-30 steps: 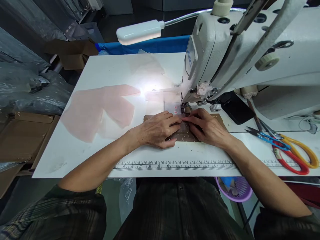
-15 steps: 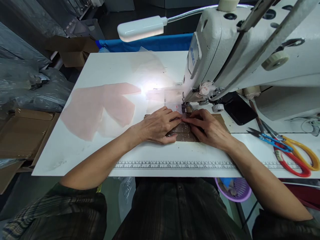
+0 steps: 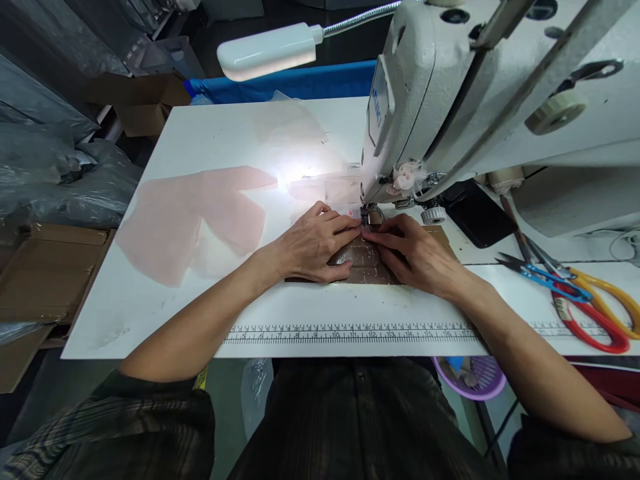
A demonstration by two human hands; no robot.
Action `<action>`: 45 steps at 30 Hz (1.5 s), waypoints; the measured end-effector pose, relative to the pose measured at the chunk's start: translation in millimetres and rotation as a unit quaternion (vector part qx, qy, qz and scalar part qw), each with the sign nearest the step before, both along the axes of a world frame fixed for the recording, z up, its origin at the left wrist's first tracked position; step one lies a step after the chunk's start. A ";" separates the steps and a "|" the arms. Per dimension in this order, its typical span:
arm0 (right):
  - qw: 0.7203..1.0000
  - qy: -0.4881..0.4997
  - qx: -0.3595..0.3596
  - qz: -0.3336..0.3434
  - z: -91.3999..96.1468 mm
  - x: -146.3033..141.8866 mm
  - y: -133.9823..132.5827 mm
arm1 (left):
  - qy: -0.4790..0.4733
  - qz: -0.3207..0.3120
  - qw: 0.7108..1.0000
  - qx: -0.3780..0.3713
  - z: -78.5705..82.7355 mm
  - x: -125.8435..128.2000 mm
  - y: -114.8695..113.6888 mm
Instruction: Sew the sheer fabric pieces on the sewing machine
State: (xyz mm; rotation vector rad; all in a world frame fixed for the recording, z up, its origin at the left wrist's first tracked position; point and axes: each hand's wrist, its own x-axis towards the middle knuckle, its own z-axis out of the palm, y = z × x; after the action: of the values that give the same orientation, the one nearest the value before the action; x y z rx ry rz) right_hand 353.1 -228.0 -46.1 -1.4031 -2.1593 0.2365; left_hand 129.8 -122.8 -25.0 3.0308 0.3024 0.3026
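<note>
A brown, slightly shiny piece of fabric [image 3: 367, 263] lies flat on the table under both my hands, its far edge at the sewing machine's presser foot [image 3: 367, 215]. My left hand [image 3: 320, 245] rests on its left part, fingers stretched towards the foot and thumb spread apart below. From the right, my right hand [image 3: 417, 253] pinches the fabric's edge just in front of the foot between thumb and forefinger. The fingertips of both hands nearly meet there. My hands cover the fabric's sides, and the needle is too small to make out.
Sheer pink fabric pieces [image 3: 195, 213] lie on the left of the white table [image 3: 150, 320]. Right of the sewing machine head [image 3: 405, 100] are a black phone [image 3: 477, 212], blue thread snips [image 3: 550, 280] and red-handled scissors [image 3: 595, 327]. A lamp [image 3: 270, 52] hangs above; a ruler strip [image 3: 350, 333] runs along the front.
The view has shifted slightly. My hands stay at the presser foot in nearly the same pose, and a little more of the brown fabric shows between them.
</note>
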 end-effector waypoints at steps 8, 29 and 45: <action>0.999 -0.015 -0.035 -0.022 10.2 3.2 -0.8 | 0.005 0.004 1.000 0.001 -1.8 0.2 9.0; 0.972 0.113 -0.156 -0.133 15.1 16.9 4.9 | -0.030 0.040 0.999 0.013 -18.0 -1.9 18.1; 0.987 0.048 -0.045 -0.147 -8.2 2.8 1.4 | -0.052 0.162 0.985 -0.001 2.7 13.3 61.7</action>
State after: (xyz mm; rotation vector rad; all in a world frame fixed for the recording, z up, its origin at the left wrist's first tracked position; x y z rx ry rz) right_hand 356.0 -226.5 -54.3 -1.7024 -1.8572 0.2854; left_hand 143.1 -61.2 -22.3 2.9418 0.7875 0.4787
